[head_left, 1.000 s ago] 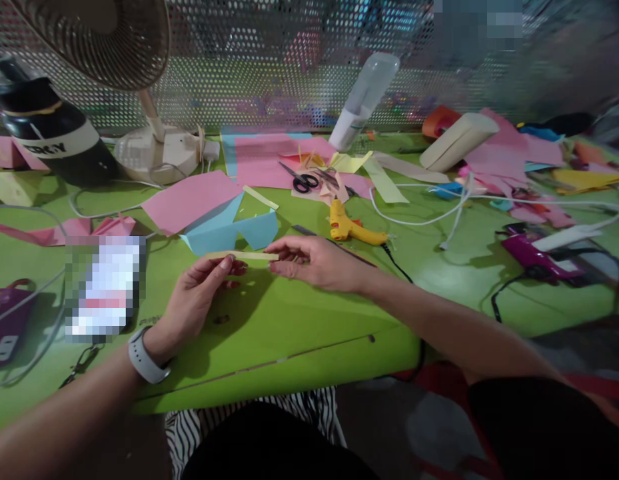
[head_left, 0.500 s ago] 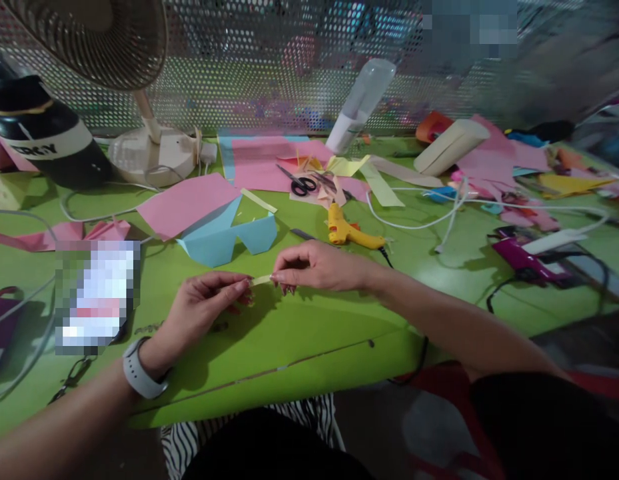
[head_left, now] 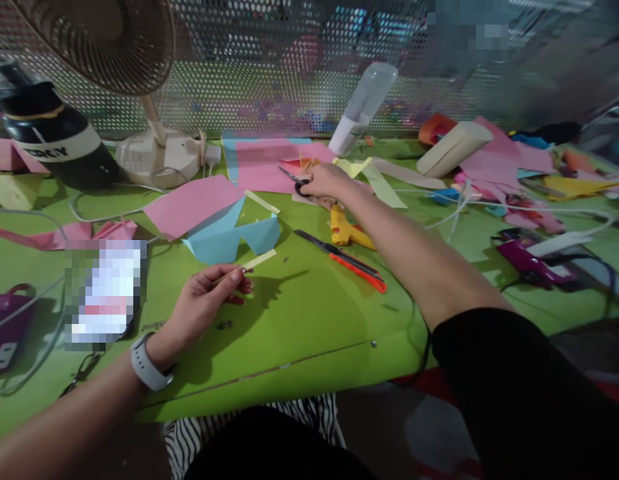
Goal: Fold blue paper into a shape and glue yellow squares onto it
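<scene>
A narrow pale yellow paper strip point(head_left: 262, 259) is pinched between the thumb and fingers of my left hand point(head_left: 209, 295), its free end pointing right. My right hand point(head_left: 326, 183) reaches to the back of the table, its fingers closed at the handles of black-handled scissors point(head_left: 290, 175); the grip is partly hidden. Just behind the strip lies a folded blue paper piece point(head_left: 214, 243) with angular cut-outs. Another yellow strip point(head_left: 262, 201) rests beyond it. Under my right forearm sits a yellow glue gun point(head_left: 345, 230), and an orange and black utility knife point(head_left: 344, 259) lies nearer me.
A fan point(head_left: 156, 157), a dark bottle point(head_left: 54, 140) and a phone point(head_left: 109, 290) stand or lie on the left. Pink paper point(head_left: 194, 205) covers part of the table. At the back are a tilted clear bottle point(head_left: 364, 107) and a cream roll point(head_left: 454, 148). White cables cross the right side.
My right hand has let go of the yellow strip and moved back to the scissors, uncovering the utility knife. My left hand keeps the strip.
</scene>
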Tool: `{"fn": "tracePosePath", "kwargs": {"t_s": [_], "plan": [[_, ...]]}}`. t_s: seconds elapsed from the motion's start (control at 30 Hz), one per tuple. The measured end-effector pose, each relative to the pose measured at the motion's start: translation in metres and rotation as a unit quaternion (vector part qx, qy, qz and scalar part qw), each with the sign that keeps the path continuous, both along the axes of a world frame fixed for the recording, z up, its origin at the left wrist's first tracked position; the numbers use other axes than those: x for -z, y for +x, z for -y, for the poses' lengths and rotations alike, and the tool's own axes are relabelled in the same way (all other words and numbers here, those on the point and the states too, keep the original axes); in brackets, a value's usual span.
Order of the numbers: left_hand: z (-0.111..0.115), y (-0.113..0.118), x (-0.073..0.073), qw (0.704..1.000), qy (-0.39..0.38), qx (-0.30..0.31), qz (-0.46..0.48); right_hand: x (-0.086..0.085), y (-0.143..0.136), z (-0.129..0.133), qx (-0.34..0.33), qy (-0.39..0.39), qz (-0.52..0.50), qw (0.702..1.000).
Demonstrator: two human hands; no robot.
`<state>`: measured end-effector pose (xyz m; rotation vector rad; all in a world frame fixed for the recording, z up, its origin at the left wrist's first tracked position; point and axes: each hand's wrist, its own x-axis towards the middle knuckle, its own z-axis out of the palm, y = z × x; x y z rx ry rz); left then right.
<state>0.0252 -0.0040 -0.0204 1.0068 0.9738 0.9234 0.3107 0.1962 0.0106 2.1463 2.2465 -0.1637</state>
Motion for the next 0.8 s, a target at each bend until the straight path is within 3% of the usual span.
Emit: {"fn": "tracePosePath", "kwargs": {"t_s": [0.13, 0.3, 0.4, 0.43, 0.53, 0.67, 0.73, 0.8], "plan": [[0.000, -0.001, 0.002, 1.000, 0.003, 0.014, 0.003, 0.001, -0.007, -0.011, 0.047, -0.025, -0.004, 0.999], [0.001, -0.001, 0.004, 1.000, 0.016, 0.023, -0.001, -0.015, -0.011, -0.010, 0.074, -0.071, -0.050, 0.993], [0.002, 0.000, 0.003, 1.000, 0.019, 0.021, 0.002, -0.029, -0.003, 0.005, 0.108, -0.107, -0.162, 0.975], [0.003, 0.000, 0.003, 1.000, 0.018, 0.018, 0.004, -0.032, 0.000, 0.014, 0.134, -0.122, -0.261, 0.948], [0.004, 0.001, 0.001, 1.000, 0.007, 0.004, 0.013, -0.038, 0.007, 0.053, 0.131, -0.127, -0.373, 0.910], [0.004, 0.002, 0.001, 1.000, -0.001, -0.011, 0.021, -0.021, -0.008, 0.119, 0.114, -0.094, -0.513, 0.845], [0.004, 0.002, 0.002, 1.000, 0.005, -0.011, 0.013, -0.007, -0.025, 0.148, 0.104, -0.087, -0.667, 0.733], [0.004, 0.002, 0.002, 1.000, 0.014, -0.011, 0.000, 0.005, -0.043, 0.166, 0.060, -0.082, -0.730, 0.676]]}}
